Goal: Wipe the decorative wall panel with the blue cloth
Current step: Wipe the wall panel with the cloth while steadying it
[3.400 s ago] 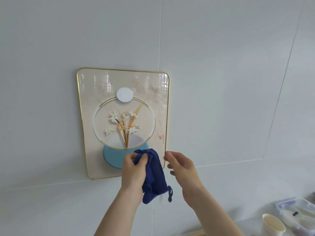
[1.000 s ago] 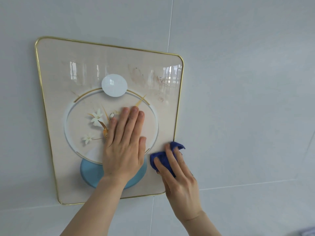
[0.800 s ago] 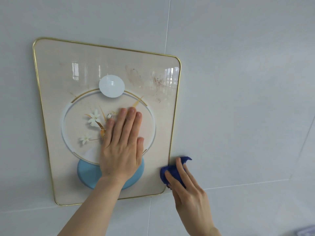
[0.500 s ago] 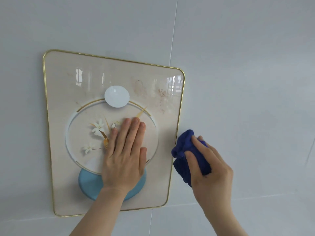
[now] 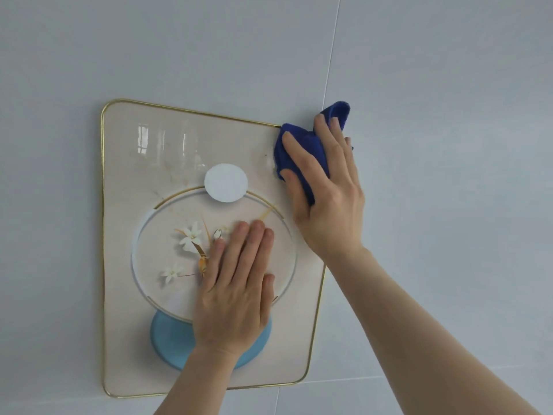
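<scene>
The decorative wall panel (image 5: 143,175) hangs on a pale grey wall: beige, gold-rimmed, with a white disc, a ring of white flowers and a light blue base shape. My left hand (image 5: 236,289) lies flat on the panel's lower middle, fingers together, holding nothing. My right hand (image 5: 326,193) presses the bunched blue cloth (image 5: 302,145) against the panel's top right corner, which the cloth and hand hide. Faint brownish smears show on the upper part of the panel, left of the cloth.
Pale grey wall tiles (image 5: 449,145) surround the panel, with a vertical seam (image 5: 332,55) above the cloth and a horizontal seam (image 5: 359,378) low on the right.
My right hand has carried the blue cloth up from beside the panel's lower right edge to its top right corner. My left hand stays flat on the panel's middle.
</scene>
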Available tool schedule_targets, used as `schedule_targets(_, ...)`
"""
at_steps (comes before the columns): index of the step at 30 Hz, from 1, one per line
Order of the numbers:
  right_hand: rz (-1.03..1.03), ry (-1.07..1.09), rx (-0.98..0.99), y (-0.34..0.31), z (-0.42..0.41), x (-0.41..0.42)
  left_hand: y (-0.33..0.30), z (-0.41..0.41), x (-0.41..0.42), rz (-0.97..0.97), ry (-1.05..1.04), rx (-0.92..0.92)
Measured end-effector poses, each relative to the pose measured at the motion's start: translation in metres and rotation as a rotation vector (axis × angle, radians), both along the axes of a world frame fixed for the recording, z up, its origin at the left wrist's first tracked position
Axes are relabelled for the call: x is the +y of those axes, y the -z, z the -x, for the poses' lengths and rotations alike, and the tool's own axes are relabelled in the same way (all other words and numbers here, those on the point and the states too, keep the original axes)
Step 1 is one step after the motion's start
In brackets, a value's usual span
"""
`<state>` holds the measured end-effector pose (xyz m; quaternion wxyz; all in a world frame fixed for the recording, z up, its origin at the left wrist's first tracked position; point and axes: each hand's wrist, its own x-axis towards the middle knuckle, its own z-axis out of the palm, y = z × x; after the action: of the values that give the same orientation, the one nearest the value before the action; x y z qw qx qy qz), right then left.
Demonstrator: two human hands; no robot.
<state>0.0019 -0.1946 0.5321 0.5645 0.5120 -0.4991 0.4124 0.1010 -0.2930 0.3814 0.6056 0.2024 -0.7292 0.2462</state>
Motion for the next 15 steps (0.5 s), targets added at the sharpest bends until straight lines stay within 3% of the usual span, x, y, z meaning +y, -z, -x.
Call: schedule_targets(15, -0.042, 0.042, 0.089, 0.019, 0.018, 0.004, -0.001, -0.003, 0.003, -0.012, -0.025, -0.022)
